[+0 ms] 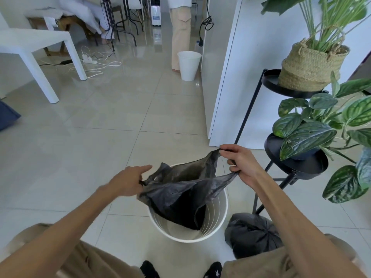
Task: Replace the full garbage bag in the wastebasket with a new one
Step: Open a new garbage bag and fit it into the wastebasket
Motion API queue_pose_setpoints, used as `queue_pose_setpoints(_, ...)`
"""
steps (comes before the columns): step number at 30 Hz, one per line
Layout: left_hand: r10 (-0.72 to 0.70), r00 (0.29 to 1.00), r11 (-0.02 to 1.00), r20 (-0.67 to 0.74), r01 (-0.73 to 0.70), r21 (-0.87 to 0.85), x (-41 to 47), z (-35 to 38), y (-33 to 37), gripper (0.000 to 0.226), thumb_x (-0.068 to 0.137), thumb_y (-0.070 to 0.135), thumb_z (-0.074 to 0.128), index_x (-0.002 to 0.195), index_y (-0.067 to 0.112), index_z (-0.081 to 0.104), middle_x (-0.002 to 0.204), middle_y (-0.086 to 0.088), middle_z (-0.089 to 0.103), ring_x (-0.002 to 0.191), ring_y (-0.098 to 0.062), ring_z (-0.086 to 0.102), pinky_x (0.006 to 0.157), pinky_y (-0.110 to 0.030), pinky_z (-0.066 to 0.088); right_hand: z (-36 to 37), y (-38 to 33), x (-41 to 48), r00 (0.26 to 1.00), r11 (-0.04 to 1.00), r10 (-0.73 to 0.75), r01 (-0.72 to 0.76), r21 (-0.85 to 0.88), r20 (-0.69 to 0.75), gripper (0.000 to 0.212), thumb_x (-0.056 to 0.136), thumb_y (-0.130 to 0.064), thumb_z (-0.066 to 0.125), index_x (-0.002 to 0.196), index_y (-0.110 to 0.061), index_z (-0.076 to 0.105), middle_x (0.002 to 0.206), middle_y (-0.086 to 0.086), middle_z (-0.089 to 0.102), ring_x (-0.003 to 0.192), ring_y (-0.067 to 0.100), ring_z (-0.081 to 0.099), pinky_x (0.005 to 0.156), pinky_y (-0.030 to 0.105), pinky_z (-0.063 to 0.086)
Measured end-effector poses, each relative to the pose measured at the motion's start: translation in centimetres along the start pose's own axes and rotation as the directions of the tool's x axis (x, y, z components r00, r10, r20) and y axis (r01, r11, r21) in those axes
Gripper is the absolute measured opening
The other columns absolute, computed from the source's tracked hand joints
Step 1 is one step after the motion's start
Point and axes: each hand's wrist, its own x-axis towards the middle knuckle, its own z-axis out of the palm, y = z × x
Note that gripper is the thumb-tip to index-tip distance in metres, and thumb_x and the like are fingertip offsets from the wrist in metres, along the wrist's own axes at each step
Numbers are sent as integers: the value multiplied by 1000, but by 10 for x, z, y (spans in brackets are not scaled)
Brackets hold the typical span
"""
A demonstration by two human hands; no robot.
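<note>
Glossy tiled floor [96, 141], hands [244, 163] stretching crinkly bag [180, 189]

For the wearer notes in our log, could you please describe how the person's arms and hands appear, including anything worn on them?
Both forearms are bare, with no sleeves in view. The left hand and right hand wear no gloves, and no rings, watch or bracelet are visible. Lower down, tan fabric covers the knees, and the feet wear black socks with small pale star marks.
</note>
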Motion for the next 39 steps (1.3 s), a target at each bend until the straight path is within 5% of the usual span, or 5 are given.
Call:
queue_pose_setpoints(7,213,971,855,-112,-241,-459,-27,-85,49,67,74,51,81,135,46,55,140,17,51,132,-5,45,112,-35,36,21,-21,-6,978,930,-80,142,-338,191,20,91,-24,71,111,-26,72,85,-9,62,66,12,44,57,26,35)
queue_pose_setpoints(17,273,962,938,15,-270,218,35,46,56,47,77,8,60,120,25,72,143,-2,52,115,-29,61,91,-34,50,1,-60,4,895,787,53,235,-570,443,32,86,-14,76,117,-19,68,91,-3,73,70,14,56,63,26,44)
queue_pose_setpoints(25,95,989,987,-116,-109,-120,26,49,83,32,70,5,55,101,5,63,104,-15,69,98,-38,65,76,-33,52,53,-16,-27,607,363,-794,498,-787,18,46,89,-31,68,130,-17,53,111,2,57,101,23,56,88,38,49)
queue_pose_setpoints(29,18,988,978,-156,-50,-201,23,53,89,39,72,10,58,110,8,61,112,-14,67,102,-38,63,80,-34,51,69,48,-87,970,263,-142,228,-938,196,62,94,-67,41,141,-28,44,121,4,66,114,28,62,95,40,50)
queue_pose_setpoints(39,-171,983,960,-66,182,214,6,34,43,67,81,30,65,142,28,36,120,-9,63,107,-33,65,80,-37,52,-2,15,-33,969,-213,225,-50,-976,-98,68,88,-20,66,149,-21,36,137,4,54,122,28,58,97,38,51)
